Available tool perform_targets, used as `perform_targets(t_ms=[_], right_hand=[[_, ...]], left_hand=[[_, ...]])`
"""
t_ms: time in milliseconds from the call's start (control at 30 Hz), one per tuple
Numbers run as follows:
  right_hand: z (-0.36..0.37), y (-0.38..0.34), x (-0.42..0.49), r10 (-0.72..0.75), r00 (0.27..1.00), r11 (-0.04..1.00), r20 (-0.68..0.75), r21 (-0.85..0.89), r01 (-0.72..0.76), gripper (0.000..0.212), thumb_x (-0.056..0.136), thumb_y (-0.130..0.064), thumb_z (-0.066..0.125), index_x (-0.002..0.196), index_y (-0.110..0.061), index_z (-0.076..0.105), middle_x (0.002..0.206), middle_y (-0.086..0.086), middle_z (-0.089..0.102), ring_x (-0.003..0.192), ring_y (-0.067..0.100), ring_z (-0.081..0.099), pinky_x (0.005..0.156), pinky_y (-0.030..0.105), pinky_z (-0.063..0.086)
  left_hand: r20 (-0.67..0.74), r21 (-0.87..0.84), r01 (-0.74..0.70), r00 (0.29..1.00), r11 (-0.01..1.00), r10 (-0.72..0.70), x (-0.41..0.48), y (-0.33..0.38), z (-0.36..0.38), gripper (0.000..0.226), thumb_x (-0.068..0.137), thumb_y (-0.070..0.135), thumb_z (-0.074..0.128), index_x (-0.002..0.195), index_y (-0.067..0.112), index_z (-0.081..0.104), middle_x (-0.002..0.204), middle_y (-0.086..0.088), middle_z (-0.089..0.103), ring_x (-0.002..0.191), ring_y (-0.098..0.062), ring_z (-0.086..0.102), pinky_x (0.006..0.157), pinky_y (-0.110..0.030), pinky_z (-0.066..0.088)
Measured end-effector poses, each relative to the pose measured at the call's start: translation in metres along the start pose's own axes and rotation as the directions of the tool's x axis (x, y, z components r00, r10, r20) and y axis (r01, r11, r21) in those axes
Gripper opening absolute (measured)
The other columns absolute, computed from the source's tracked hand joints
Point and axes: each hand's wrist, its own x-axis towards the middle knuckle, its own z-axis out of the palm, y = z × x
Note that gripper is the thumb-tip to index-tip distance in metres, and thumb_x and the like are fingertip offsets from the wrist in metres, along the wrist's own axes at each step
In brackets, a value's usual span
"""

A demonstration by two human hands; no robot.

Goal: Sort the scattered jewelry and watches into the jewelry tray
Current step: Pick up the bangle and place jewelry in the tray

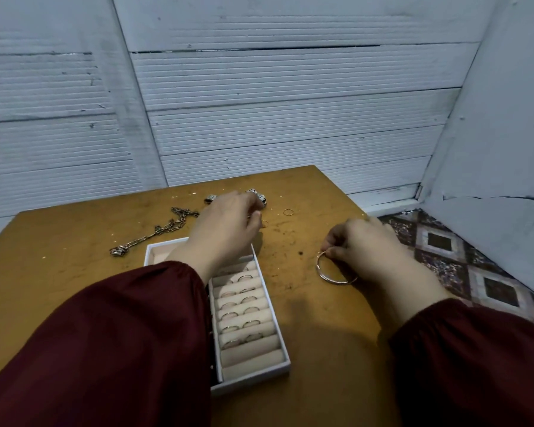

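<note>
A white jewelry tray point(282, 354) with beige ring rolls lies on the wooden table point(74, 241); several rings sit in its slots. My left hand point(225, 226) reaches over the tray's far end, fingers curled down near a small ring point(264, 224); whether it grips anything is hidden. My right hand point(361, 241) pinches a thin metal bangle point(333, 275) that rests on the table right of the tray. A chain necklace point(158, 231) lies left of the tray. A watch point(256, 194) sits behind my left hand. A loose ring point(288, 212) lies farther right.
A second small metal piece point(211, 198) lies at the table's far side. A grey ribbed wall point(259, 103) stands close behind the table. Right of the table's edge is a patterned floor point(463, 260).
</note>
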Motion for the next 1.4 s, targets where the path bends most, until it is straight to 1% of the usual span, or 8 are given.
perform_targets(t_ms=[133,267,367,500,633,900,1200,1400], right_hand=[[0.006,0.001,0.002,0.0,0.997,0.996,-0.079,0.085,0.007,0.011,0.093,-0.038,0.052,0.092,-0.03,0.059,0.097,-0.006,0.065,0.108,0.022,0.046,0.093,0.037,0.035],[0.011,0.0,0.006,0.009,0.97,0.974,-0.244,0.221,0.046,0.01,0.091,-0.032,0.053,0.088,-0.026,0.06,0.089,-0.003,0.065,0.097,0.025,0.056,0.086,0.036,0.042],[0.015,-0.001,0.008,0.024,0.948,0.971,-0.319,0.234,0.054,0.013,0.093,-0.032,0.051,0.096,-0.025,0.062,0.1,-0.002,0.062,0.101,0.024,0.051,0.084,0.034,0.036],[0.019,-0.001,0.01,0.081,0.923,0.943,-0.377,0.328,0.051,0.01,0.093,-0.031,0.052,0.094,-0.027,0.061,0.098,-0.005,0.06,0.098,0.022,0.049,0.083,0.034,0.035],[0.02,-0.001,0.011,0.102,0.914,0.938,-0.394,0.343,0.043,0.009,0.094,-0.032,0.052,0.093,-0.028,0.06,0.099,-0.006,0.06,0.097,0.02,0.048,0.082,0.033,0.034],[0.019,0.0,0.01,0.106,0.914,0.936,-0.392,0.35,0.042,0.01,0.094,-0.033,0.051,0.094,-0.028,0.06,0.096,-0.009,0.057,0.097,0.019,0.047,0.08,0.031,0.031],[0.02,0.001,0.01,0.11,0.915,0.934,-0.388,0.356,0.038,0.01,0.094,-0.033,0.05,0.093,-0.029,0.059,0.094,-0.01,0.054,0.093,0.014,0.041,0.081,0.032,0.032],[0.018,0.0,0.009,0.111,0.914,0.932,-0.39,0.36,0.04,0.009,0.094,-0.033,0.05,0.093,-0.03,0.059,0.093,-0.012,0.051,0.093,0.014,0.04,0.085,0.034,0.033]], left_hand=[[0.046,0.097,0.001,0.999,0.995,-0.005,0.016,0.0,0.005,0.024,0.094,0.025,0.05,0.111,0.024,0.066,0.109,-0.001,0.065,0.104,-0.025,0.053,0.09,-0.04,0.045],[0.139,0.228,0.008,0.989,0.974,-0.041,0.03,0.001,0.011,0.023,0.093,0.024,0.051,0.108,0.028,0.067,0.115,-0.001,0.066,0.108,-0.029,0.049,0.095,-0.041,0.041],[0.176,0.3,0.032,0.98,0.953,-0.088,0.037,0.002,0.017,0.021,0.095,0.029,0.052,0.108,0.026,0.068,0.116,-0.003,0.066,0.114,-0.03,0.045,0.093,-0.039,0.038],[0.187,0.356,0.048,0.975,0.933,-0.121,0.042,0.003,0.027,0.027,0.095,0.037,0.053,0.113,0.024,0.067,0.119,-0.005,0.065,0.117,-0.029,0.04,0.089,-0.037,0.034],[0.191,0.428,0.052,0.97,0.902,-0.147,0.047,0.004,0.036,0.033,0.093,0.043,0.054,0.114,0.021,0.066,0.118,-0.007,0.065,0.117,-0.03,0.041,0.09,-0.039,0.034],[0.206,0.479,0.039,0.966,0.877,-0.156,0.053,0.011,0.036,0.028,0.094,0.032,0.052,0.115,0.016,0.062,0.119,-0.011,0.063,0.119,-0.031,0.042,0.09,-0.039,0.035],[0.205,0.624,-0.078,0.976,0.777,-0.067,0.053,0.018,0.04,0.025,0.097,0.025,0.044,0.112,0.01,0.058,0.116,-0.014,0.062,0.115,-0.032,0.046,0.092,-0.04,0.037],[0.096,0.572,-0.021,0.994,0.82,-0.041,0.053,0.01,0.038,0.02,0.093,0.022,0.049,0.106,0.013,0.06,0.107,-0.013,0.064,0.106,-0.032,0.053,0.078,-0.035,0.035]])
